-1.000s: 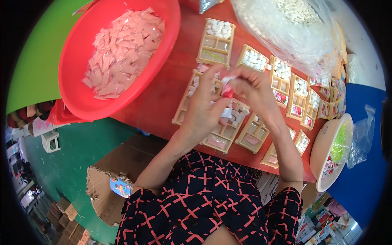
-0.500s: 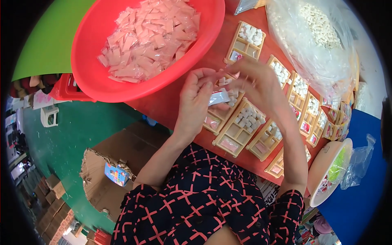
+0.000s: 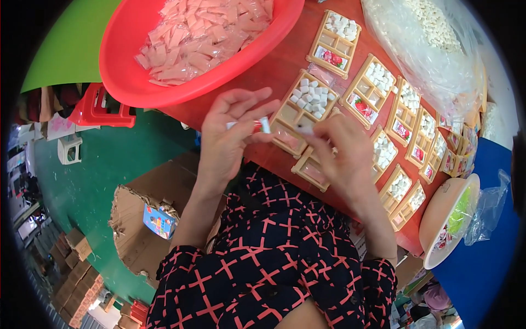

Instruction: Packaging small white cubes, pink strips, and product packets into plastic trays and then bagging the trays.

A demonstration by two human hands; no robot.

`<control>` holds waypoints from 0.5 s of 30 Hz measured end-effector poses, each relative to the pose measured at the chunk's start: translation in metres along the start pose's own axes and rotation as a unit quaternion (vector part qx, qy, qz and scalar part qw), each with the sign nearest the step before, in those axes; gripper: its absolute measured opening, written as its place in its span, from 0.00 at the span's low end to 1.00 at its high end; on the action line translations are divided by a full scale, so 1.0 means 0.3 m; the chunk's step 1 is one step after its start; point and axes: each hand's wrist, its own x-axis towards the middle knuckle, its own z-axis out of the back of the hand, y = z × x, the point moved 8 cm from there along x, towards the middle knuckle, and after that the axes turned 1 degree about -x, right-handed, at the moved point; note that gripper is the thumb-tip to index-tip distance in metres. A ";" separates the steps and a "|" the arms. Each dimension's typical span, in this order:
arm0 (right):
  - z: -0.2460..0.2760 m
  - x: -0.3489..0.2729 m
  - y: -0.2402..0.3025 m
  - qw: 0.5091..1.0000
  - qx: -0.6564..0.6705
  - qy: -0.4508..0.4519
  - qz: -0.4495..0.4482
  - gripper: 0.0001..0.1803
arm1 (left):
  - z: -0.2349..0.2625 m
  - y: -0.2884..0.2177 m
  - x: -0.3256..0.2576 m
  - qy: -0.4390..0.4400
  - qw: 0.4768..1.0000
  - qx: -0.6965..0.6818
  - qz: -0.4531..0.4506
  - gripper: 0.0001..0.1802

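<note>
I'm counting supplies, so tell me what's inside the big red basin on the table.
The red basin holds a heap of small pale pink sachets. They cover the bottom completely, so anything beneath them is hidden, and the basin's far side runs out of the picture.

1. A small packing workshop — the red table (image 3: 263, 71) carries rows of compartment trays (image 3: 378, 82).
2. On the table's far end sits a red basin (image 3: 131, 60) of pink sachets (image 3: 197, 33).
3. Below the table — cardboard boxes (image 3: 137, 230) on a green floor (image 3: 93, 175).

Head-worn fisheye, steeply down, close over table (image 3: 274, 71)
</note>
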 end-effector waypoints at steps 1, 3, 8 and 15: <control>-0.016 -0.025 0.043 0.996 -0.057 -0.043 0.061 0.05 | 0.024 -0.012 -0.019 -0.013 1.000 -0.009 -0.008 0.17; -0.062 -0.058 0.070 0.989 -0.113 -0.037 0.083 0.05 | 0.046 -0.015 -0.042 -0.011 1.000 -0.014 -0.018 0.17; -0.085 -0.104 0.118 0.974 -0.181 -0.057 0.125 0.10 | 0.091 0.015 -0.063 0.007 0.998 -0.054 -0.017 0.15; -0.096 -0.113 0.114 0.969 -0.208 -0.055 0.121 0.13 | 0.061 0.056 -0.057 0.004 0.996 -0.080 0.033 0.13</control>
